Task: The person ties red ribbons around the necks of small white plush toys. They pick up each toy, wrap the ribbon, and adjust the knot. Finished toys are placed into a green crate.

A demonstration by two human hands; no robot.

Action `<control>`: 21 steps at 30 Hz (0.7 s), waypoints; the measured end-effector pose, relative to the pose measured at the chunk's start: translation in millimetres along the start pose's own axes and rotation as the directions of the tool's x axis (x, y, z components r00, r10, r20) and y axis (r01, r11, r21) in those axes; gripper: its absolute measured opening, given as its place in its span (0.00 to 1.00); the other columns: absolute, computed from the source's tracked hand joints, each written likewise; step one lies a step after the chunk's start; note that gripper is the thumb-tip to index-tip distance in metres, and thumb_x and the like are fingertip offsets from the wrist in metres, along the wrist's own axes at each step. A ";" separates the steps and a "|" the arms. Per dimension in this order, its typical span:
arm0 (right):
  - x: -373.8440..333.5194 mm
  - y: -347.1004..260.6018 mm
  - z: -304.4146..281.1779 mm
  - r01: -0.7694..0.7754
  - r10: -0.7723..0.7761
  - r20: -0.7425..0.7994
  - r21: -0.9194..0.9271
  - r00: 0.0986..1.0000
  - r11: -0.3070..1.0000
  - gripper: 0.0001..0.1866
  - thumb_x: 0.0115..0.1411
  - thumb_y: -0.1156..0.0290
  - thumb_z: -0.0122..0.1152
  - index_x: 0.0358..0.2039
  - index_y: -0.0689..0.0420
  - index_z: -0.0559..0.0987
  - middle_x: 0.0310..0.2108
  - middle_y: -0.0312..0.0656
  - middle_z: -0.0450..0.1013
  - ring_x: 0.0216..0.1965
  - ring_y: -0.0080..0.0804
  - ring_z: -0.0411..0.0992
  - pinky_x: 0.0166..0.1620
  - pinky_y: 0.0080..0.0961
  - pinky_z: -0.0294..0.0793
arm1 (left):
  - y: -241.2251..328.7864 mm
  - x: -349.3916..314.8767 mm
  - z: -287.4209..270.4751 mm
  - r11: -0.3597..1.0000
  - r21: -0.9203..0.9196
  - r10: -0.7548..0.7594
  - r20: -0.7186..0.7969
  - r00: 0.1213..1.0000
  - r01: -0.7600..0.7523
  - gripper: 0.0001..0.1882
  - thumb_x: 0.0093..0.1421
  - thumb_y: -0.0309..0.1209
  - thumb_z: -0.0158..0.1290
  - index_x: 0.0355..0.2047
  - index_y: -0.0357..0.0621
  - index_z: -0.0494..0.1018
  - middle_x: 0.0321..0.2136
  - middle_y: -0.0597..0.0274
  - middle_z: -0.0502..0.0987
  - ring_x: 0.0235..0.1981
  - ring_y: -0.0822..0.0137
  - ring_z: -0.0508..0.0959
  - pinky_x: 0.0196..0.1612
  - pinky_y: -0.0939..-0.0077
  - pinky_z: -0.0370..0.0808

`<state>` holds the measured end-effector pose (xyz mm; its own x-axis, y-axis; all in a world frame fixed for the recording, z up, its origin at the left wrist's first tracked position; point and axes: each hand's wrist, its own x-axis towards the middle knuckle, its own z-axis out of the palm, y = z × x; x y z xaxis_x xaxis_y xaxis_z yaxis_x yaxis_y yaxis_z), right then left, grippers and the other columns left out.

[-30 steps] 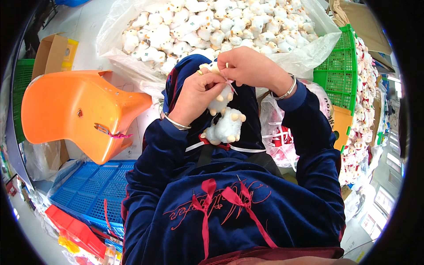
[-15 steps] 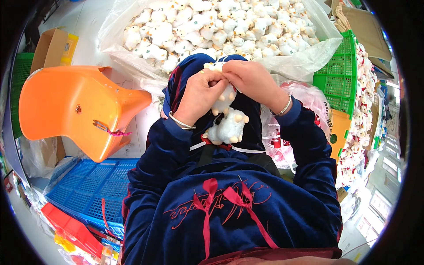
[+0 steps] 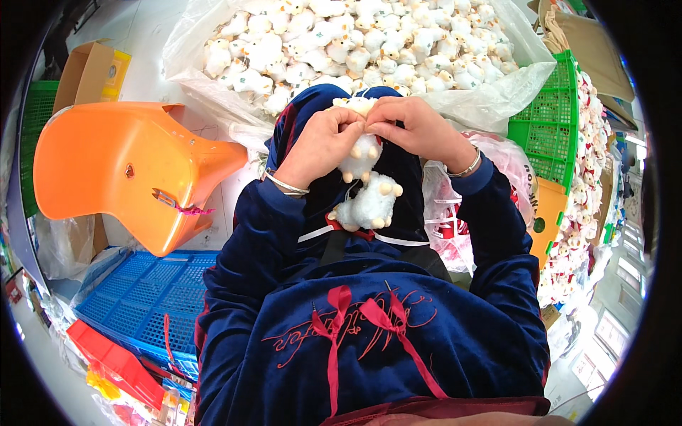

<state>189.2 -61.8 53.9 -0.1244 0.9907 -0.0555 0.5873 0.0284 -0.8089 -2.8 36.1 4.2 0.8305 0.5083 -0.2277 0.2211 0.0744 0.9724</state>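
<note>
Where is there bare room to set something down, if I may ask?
The orange chair is bare around its metal tool; pale floor shows between the yellow panel and toy-filled bag. The lap is crowded: left hand and right hand hold one plush toy near a second toy. A pinkish bag and green crate crowd the right.

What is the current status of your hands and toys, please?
Left hand and right hand pinching at neck of upper plush toy. Lower plush toy nearer the body, blocking neither hand.
</note>
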 end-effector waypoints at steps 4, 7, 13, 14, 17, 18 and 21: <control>-0.1 -7.5 1.3 -0.078 0.078 -0.009 -0.017 0.997 0.997 0.04 0.61 0.75 0.65 0.34 0.61 0.79 0.28 0.40 0.76 0.27 0.32 0.73 0.34 0.26 0.73 | -1.2 -0.2 1.0 0.999 -0.045 -0.001 -0.023 1.000 0.000 0.14 0.65 0.32 0.56 0.39 0.30 0.80 0.32 0.57 0.83 0.32 0.73 0.78 0.38 0.76 0.75; 0.6 -7.6 1.8 -0.066 0.065 -0.023 -0.044 0.998 0.997 0.05 0.61 0.75 0.65 0.36 0.60 0.78 0.28 0.41 0.77 0.27 0.33 0.74 0.33 0.26 0.74 | -2.5 0.3 0.5 0.998 -0.060 -0.011 -0.005 1.000 0.011 0.14 0.65 0.33 0.56 0.40 0.30 0.79 0.32 0.58 0.83 0.32 0.74 0.78 0.38 0.76 0.75; 2.3 -9.2 4.6 -0.015 0.014 -0.010 -0.205 1.000 0.979 0.05 0.61 0.74 0.64 0.37 0.59 0.78 0.29 0.44 0.77 0.31 0.42 0.78 0.36 0.31 0.76 | 1.8 -0.4 -1.3 0.997 -0.070 -0.038 0.028 0.999 0.039 0.14 0.67 0.33 0.55 0.42 0.32 0.79 0.33 0.60 0.82 0.33 0.75 0.77 0.38 0.77 0.75; 2.6 -9.2 5.6 0.018 -0.024 -0.023 -0.240 0.999 0.971 0.05 0.61 0.74 0.64 0.37 0.59 0.78 0.30 0.44 0.77 0.32 0.43 0.77 0.36 0.32 0.76 | 3.0 -0.4 -2.7 0.997 -0.068 -0.035 0.033 0.999 0.037 0.14 0.67 0.34 0.55 0.42 0.32 0.79 0.33 0.60 0.82 0.33 0.75 0.77 0.38 0.77 0.75; 3.4 -6.8 7.8 0.102 -0.122 -0.040 -0.328 0.992 0.939 0.05 0.60 0.74 0.64 0.37 0.59 0.79 0.32 0.43 0.76 0.34 0.45 0.77 0.36 0.34 0.76 | 5.4 -0.4 -4.9 0.994 -0.090 -0.056 0.050 0.997 0.061 0.14 0.66 0.34 0.56 0.41 0.32 0.80 0.33 0.61 0.83 0.33 0.75 0.77 0.38 0.77 0.75; 3.0 -2.5 7.4 0.121 -0.143 -0.038 -0.346 0.989 0.930 0.05 0.60 0.74 0.64 0.36 0.59 0.79 0.33 0.43 0.76 0.35 0.45 0.77 0.36 0.34 0.76 | 5.7 -0.4 -5.1 0.992 -0.103 -0.068 0.056 0.996 0.074 0.14 0.66 0.34 0.56 0.41 0.32 0.80 0.32 0.61 0.83 0.33 0.76 0.78 0.38 0.77 0.75; 0.2 2.0 7.2 0.153 -0.177 -0.037 -0.352 0.983 0.924 0.05 0.58 0.76 0.65 0.36 0.59 0.79 0.35 0.43 0.76 0.36 0.44 0.77 0.37 0.34 0.76 | 3.7 -0.7 -5.5 0.995 -0.079 -0.053 0.034 0.998 0.055 0.14 0.65 0.33 0.56 0.40 0.31 0.80 0.31 0.60 0.83 0.32 0.76 0.78 0.37 0.77 0.76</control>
<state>184.7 -62.5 48.1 -0.1965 0.9743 0.1105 0.8047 0.2246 -0.5496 -5.4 40.7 8.2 0.8345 0.4743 -0.2804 0.2256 0.1701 0.9592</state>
